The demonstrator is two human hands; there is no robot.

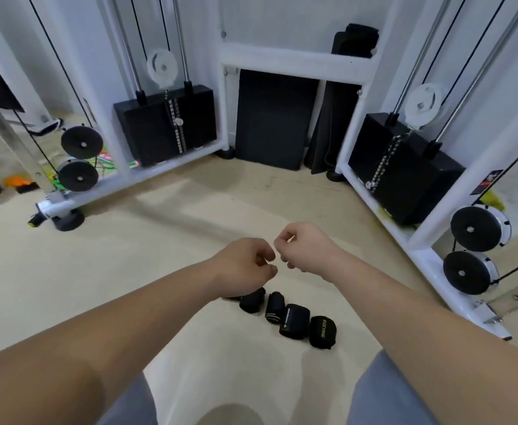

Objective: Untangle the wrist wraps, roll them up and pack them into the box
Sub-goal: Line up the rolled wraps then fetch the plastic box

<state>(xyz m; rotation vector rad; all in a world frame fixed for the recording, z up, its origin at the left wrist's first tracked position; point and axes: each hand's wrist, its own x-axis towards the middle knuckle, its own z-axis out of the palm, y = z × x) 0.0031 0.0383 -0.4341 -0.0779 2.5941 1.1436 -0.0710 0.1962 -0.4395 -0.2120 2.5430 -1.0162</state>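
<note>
Centrally in the head view, the left hand (245, 265) and right hand (306, 250) hover close together, fingers curled on nothing visible, above a row of rolled wrist wraps (294, 320) on the floor (67, 286). No box shows; packing probably requires finding it, then gripping each roll squarely so it stays wound.

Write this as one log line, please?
left hand: curled, empty | right hand: curled, empty | rolled wrist wraps: row on floor | box: not seen

Yellow letters reading "UEYING" stand on the rolled wrist wrap (322, 331) below the right grip (308, 253), the rightmost of the row. The neighbouring wrap (294, 321) carries yellow print too small to read.
</note>
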